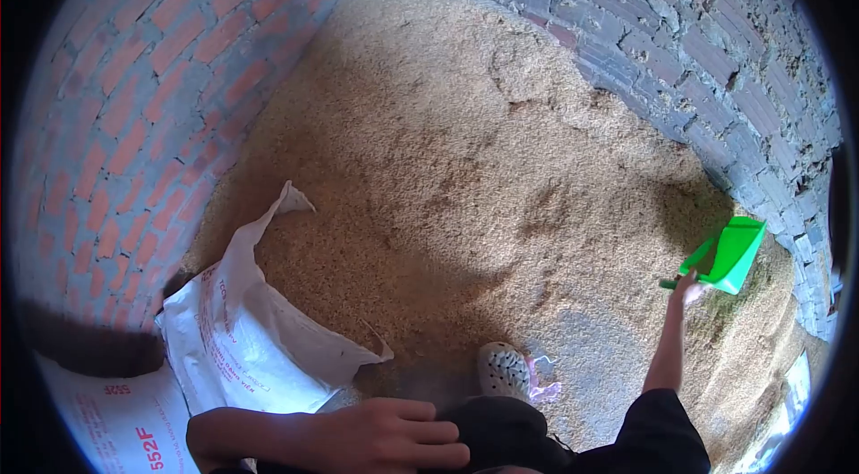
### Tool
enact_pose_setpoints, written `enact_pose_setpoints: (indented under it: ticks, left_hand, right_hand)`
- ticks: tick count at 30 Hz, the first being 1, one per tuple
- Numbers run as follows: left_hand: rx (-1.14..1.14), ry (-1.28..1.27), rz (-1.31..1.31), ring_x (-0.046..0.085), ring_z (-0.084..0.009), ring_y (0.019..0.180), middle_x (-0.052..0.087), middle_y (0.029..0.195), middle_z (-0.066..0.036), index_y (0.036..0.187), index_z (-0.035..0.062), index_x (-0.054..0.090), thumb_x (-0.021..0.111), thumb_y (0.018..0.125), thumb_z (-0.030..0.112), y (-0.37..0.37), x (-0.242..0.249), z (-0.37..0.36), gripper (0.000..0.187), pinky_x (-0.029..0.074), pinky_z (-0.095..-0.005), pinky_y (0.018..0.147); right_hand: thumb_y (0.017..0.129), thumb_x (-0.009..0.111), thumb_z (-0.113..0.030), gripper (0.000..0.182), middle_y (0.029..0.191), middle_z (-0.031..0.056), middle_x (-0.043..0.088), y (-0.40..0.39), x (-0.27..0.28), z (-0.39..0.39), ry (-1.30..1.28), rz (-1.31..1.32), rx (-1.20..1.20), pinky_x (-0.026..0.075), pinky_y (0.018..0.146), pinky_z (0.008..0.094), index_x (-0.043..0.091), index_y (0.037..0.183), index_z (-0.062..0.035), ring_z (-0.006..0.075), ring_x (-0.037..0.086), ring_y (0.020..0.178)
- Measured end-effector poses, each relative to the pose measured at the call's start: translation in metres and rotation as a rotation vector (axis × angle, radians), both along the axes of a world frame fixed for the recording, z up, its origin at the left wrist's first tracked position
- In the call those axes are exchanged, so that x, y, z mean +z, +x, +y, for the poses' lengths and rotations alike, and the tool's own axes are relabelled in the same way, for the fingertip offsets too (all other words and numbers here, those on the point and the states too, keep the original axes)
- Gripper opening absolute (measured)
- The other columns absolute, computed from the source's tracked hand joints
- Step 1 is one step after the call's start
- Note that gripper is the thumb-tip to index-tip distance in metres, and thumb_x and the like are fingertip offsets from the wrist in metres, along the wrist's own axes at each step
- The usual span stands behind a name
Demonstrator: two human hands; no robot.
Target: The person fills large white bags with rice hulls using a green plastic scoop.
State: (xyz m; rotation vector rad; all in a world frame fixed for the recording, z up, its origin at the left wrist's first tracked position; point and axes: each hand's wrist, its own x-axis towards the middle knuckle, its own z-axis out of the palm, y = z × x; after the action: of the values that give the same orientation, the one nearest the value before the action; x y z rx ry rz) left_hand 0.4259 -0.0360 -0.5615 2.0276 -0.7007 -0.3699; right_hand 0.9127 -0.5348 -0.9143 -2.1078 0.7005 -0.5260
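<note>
On the left, a wall of red bricks and grey mortar curves up beside the floor. At the floor's lower left corner lies a white sack printed "552F"; touching it on the right is an open white sack with red lettering, its mouth facing the loose tan grain or husks. That layer covers most of the floor, reaching the far corner where the walls meet, its surface dented and ridged.

Near the bottom edge, the left hand lies over the dark-clothed leg, fingers loosely extended and slightly apart, with nothing visible in them. Just beyond are a pale clog with holes, a pinkish-purple scrap and a bare grey patch of floor.

At the right edge, by the grey brick wall, the right hand closes around the handle of a green scoop, which is over the tan layer.
</note>
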Motion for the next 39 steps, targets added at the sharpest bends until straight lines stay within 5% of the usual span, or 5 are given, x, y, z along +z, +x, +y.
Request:
enact_pose_setpoints:
  ticks: [6, 12, 23, 37, 39]
  left_hand:
    - [0.776, 0.382, -0.715, 0.054, -0.0142, 0.054, 0.053, 0.062, 0.003, 0.088, 0.0121, 0.063, 0.068, 0.072, 0.009, -0.028, -0.019, 0.042, 0.016, 0.044, -0.0268, 0.047]
    - [1.431, 0.565, -0.455, 0.055, -0.0194, 0.059, 0.057, 0.073, -0.007, 0.094, 0.0042, 0.061, 0.06, 0.081, 0.009, -0.073, -0.053, 0.109, 0.014, 0.045, -0.0307, 0.054]
    - [1.218, 1.035, -0.534, 0.047, -0.0258, 0.09, 0.048, 0.088, -0.009, 0.084, 0.006, 0.066, 0.061, 0.078, 0.015, -0.069, -0.108, 0.205, 0.011, 0.037, -0.0401, 0.08]
    - [1.374, 0.995, -0.231, 0.046, -0.0254, 0.101, 0.049, 0.098, -0.007, 0.076, 0.0116, 0.07, 0.069, 0.072, 0.021, -0.029, -0.118, 0.23, 0.01, 0.037, -0.0406, 0.086]
    - [1.394, 0.96, -0.293, 0.046, -0.026, 0.102, 0.05, 0.098, -0.007, 0.074, 0.0126, 0.069, 0.07, 0.071, 0.022, -0.042, -0.123, 0.236, 0.01, 0.038, -0.041, 0.086]
  right_hand:
    - [0.079, 0.059, -0.045, 0.072, 0.085, 0.0233, 0.063, -0.019, -0.024, 0.084, -0.371, -0.102, -0.095, 0.057, 0.065, 0.0468, 0.036, 0.126, 0.0047, 0.0319, 0.066, 0.074]
    - [0.076, 0.063, -0.049, 0.073, 0.083, 0.0245, 0.062, -0.081, 0.019, 0.141, 0.207, -0.161, 0.105, 0.051, 0.064, 0.0481, 0.041, 0.119, 0.0049, 0.0376, 0.063, 0.072]
    - [0.081, 0.059, -0.037, 0.037, 0.056, 0.007, 0.052, -0.122, -0.062, 0.197, -0.149, -0.043, 0.517, 0.041, 0.04, 0.0354, 0.059, 0.072, -0.0016, 0.0173, 0.051, 0.042]
    - [0.08, 0.063, -0.02, 0.025, 0.061, 0.0063, 0.055, -0.352, 0.005, 0.364, 0.299, 0.329, 1.162, 0.041, 0.039, 0.031, 0.055, 0.091, 0.0014, 0.0148, 0.055, 0.044]
    - [0.08, 0.061, -0.025, 0.034, 0.075, 0.0218, 0.061, -0.37, -0.009, 0.376, 0.225, 0.409, 1.239, 0.045, 0.061, 0.0453, 0.056, 0.094, 0.0047, 0.0396, 0.061, 0.07]
